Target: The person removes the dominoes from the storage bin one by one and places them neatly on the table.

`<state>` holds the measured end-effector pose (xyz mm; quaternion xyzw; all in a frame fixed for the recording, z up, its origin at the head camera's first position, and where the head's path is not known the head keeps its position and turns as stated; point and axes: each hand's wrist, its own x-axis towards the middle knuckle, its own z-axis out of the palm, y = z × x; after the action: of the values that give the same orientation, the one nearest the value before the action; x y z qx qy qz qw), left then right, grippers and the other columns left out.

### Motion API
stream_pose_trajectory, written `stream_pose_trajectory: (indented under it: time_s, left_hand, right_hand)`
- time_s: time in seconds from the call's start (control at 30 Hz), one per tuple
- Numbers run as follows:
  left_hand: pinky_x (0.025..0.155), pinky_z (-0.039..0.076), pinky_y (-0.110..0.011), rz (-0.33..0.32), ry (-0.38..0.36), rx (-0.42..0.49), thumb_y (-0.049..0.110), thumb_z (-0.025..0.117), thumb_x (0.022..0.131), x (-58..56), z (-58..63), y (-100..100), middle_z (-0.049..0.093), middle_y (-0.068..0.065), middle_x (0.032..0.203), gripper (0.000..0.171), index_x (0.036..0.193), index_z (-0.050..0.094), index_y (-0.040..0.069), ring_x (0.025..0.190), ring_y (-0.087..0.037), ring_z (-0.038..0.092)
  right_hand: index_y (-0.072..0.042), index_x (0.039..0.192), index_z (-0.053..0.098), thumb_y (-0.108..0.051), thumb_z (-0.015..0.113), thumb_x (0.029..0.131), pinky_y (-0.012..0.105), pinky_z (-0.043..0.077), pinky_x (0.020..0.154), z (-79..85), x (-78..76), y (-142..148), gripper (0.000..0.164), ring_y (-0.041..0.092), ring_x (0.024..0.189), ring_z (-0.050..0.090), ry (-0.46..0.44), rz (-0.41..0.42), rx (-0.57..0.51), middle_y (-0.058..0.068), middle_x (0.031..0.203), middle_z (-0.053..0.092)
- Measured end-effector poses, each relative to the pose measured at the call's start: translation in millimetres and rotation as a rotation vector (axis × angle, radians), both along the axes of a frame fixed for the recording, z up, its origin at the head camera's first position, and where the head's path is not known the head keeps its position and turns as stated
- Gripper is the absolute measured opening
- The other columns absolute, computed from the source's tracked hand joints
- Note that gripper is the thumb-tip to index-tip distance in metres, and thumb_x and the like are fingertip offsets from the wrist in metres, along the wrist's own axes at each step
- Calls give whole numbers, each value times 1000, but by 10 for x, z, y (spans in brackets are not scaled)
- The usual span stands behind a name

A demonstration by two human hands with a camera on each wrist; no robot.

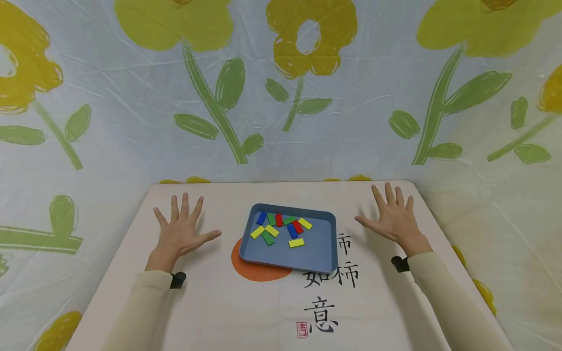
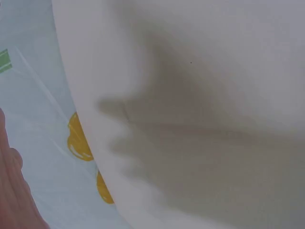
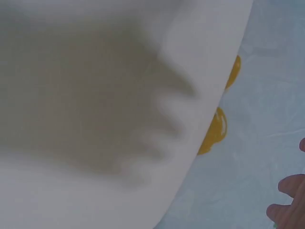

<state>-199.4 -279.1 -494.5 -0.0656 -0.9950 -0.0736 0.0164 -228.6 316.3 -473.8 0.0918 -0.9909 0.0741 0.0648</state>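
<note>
A blue-grey tray (image 1: 313, 253) sits near the middle of the table, holding several small flat blocks in blue, green, red and yellow, among them a yellow block (image 1: 296, 242) and a blue block (image 1: 292, 231). To the left of the tray my left hand (image 1: 179, 235) hovers over the table with its fingers spread, holding nothing. On the other side my right hand (image 1: 393, 219) is spread in the same way, also holding nothing. Both wrist views show mostly the hands' shadows on the tabletop, with part of the left hand (image 2: 16, 186) and right fingers (image 3: 293, 186) at the edges.
The pale table (image 1: 210, 312) has an orange disc print (image 1: 259, 273) partly under the tray and black characters (image 1: 322, 312) to its right and front. A flowered curtain (image 1: 351, 131) hangs behind and at both sides.
</note>
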Motion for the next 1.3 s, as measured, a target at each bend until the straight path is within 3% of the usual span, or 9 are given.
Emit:
stream_pose_trajectory:
  time_s: [0.4, 0.67, 0.8, 0.97, 1.1, 1.3]
  left_hand:
    - [109, -15, -84, -25, -5, 107, 89, 53, 80, 35, -72, 305, -14, -20, 172, 121, 168, 0, 24, 155, -50, -18]
    - [113, 0, -84, -52, 5, 190, 85, 59, 79, 110, -235, 656, -4, -20, 173, 121, 167, 0, 28, 156, -51, -8]
    - [111, 3, -86, -82, 3, 226, 82, 62, 78, 164, -355, 838, 3, -22, 172, 121, 168, 4, 25, 156, -54, -1]
    - [111, 4, -86, -111, -8, 288, 81, 64, 78, 258, -499, 1041, 9, -22, 172, 120, 168, 8, 25, 156, -54, 2]
    - [113, 2, -84, -115, -35, 347, 80, 66, 77, 318, -548, 1145, 10, -20, 172, 121, 168, 9, 25, 156, -52, 1]
    - [119, 1, -77, -101, -125, 407, 82, 67, 75, 351, -598, 1213, 8, -14, 174, 124, 168, 6, 27, 158, -46, 5]
  right_hand:
    - [-16, 167, 11, -80, 55, 87, 81, 3, 115, 28, -68, -370, 112, 58, 153, 6, -45, 49, -50, 28, 170, 4]
    - [-20, 168, 10, -80, 56, 86, 78, 3, 119, 18, -77, -799, 112, 49, 157, 5, -78, 99, -83, 21, 172, 6]
    - [-20, 168, 11, -78, 58, 87, 74, 10, 121, -29, -66, -1015, 110, 47, 158, 7, -93, 137, -100, 19, 173, 8]
    - [-19, 167, 15, -73, 62, 87, 71, 26, 119, -89, -84, -1257, 107, 45, 157, 16, -84, 215, -140, 18, 172, 15]
    - [-19, 167, 19, -67, 67, 87, 68, 32, 117, -106, -104, -1426, 104, 44, 154, 25, -83, 302, -185, 19, 171, 19]
    - [-20, 167, 19, -63, 71, 88, 65, 38, 115, -135, -111, -1678, 103, 44, 152, 31, -152, 412, -235, 16, 171, 18]
